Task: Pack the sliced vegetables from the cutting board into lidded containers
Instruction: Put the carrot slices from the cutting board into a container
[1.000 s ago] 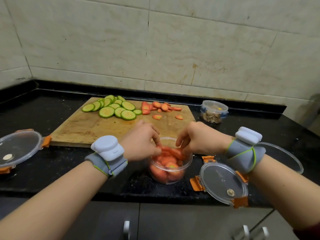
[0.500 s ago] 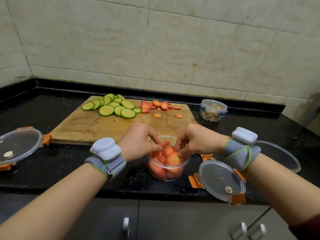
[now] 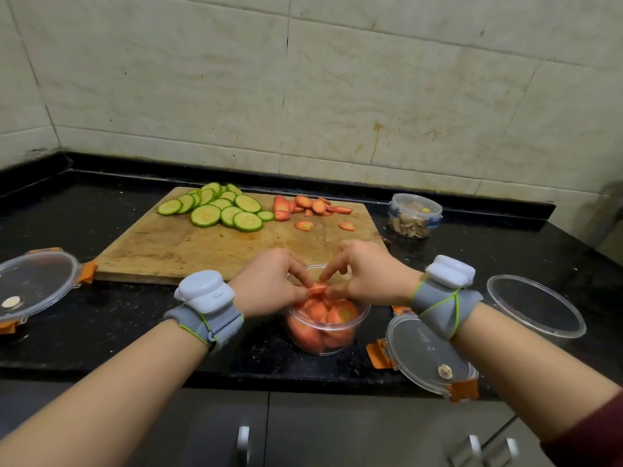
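A small clear round container (image 3: 325, 335), nearly full of carrot slices, stands near the counter's front edge. Over its mouth my left hand (image 3: 269, 281) and my right hand (image 3: 365, 274) meet, fingertips pinching a carrot slice (image 3: 317, 290) between them. The wooden cutting board (image 3: 202, 251) lies behind, with a pile of cucumber slices (image 3: 219, 210) at its back left and several carrot slices (image 3: 310, 207) at its back right. A clear lid with orange clips (image 3: 426, 355) lies on the counter right of the container, under my right wrist.
A larger clear lid with orange clips (image 3: 33, 284) lies at the far left. An empty clear bowl (image 3: 536, 305) stands at the right. A closed small container with pale contents (image 3: 413, 215) sits behind right, near the wall. Cabinet handles show below the counter edge.
Both hands have lifted slightly from inside the container and now pinch one carrot slice together above the rim. The container has not moved.
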